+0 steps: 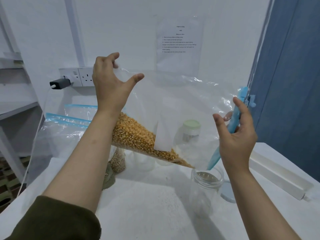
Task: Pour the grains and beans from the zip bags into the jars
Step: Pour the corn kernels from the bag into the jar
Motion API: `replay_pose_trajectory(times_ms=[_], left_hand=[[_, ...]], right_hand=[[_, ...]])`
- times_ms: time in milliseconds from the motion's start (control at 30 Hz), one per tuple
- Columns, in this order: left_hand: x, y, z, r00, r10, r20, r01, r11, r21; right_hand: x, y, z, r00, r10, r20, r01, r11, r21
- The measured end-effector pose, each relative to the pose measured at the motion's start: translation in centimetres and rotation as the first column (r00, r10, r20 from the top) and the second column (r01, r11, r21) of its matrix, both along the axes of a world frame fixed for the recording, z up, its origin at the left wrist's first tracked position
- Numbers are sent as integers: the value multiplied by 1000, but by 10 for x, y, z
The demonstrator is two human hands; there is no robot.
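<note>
Tilting zip bag (173,104) between left hand (110,80), right hand (237,134), above jar (206,184).

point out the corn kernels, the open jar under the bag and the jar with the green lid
corn kernels (138,135), head view, on the middle of the yellow heap inside the zip bag
open jar (207,189), head view, on its clear wall below the mouth
jar with the green lid (191,125), head view, on the lid's top

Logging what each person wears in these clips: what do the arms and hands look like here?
Both hands, left hand and right hand, are bare: no gloves, rings or watch visible. The left arm has a dark olive-green sleeve pushed up near the elbow; the right forearm shows no sleeve.
</note>
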State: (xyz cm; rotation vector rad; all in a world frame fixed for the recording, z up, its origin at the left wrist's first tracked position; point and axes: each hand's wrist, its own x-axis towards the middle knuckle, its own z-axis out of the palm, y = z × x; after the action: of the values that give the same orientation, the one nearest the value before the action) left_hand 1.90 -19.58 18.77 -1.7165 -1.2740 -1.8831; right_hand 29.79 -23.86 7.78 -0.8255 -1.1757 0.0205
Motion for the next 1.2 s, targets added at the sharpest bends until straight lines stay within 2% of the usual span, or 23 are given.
replay_pose_trajectory(times_ms=[700,1200], left_hand=[[4,-1,5,1000,3,-22,-3,1000,-3],[9,3,16,999,-30,-42,29,1000,-8]], right_hand=[[1,-2,-3,999,-40,-13,40,999,16],[3,-10,1,997,-64,-36,62,996,-60]])
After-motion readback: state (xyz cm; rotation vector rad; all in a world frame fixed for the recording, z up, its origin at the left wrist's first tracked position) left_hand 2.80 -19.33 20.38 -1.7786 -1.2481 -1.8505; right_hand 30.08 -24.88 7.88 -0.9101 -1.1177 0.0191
